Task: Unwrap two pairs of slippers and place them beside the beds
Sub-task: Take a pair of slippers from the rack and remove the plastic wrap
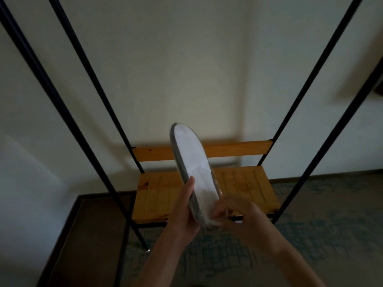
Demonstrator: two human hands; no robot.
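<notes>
The left hand (pixel 184 212) grips the wrapped slippers (pixel 192 162) at their lower edge, holding them tilted above the wooden shelf (pixel 157 195). The blurred right hand (pixel 238 214) seems to pinch the plastic wrapping at the bottom end.

The near end of the white slippers in clear plastic wrap (pixel 191 162) is hidden behind the fingers of the blurred right hand (pixel 238 216), so how the wrap stands there cannot be told. The left hand (pixel 184 212) covers part of the pack's grey edge. Whether the pack holds one slipper or a pair cannot be told. Both forearms run out of the bottom edge. The black metal poles of the rack (pixel 87 112) are cut off at the top, and the slippers hide part of its wooden slatted shelf (pixel 159 193). A dark object at the right edge (pixel 379 88) is too cropped to identify.
</notes>
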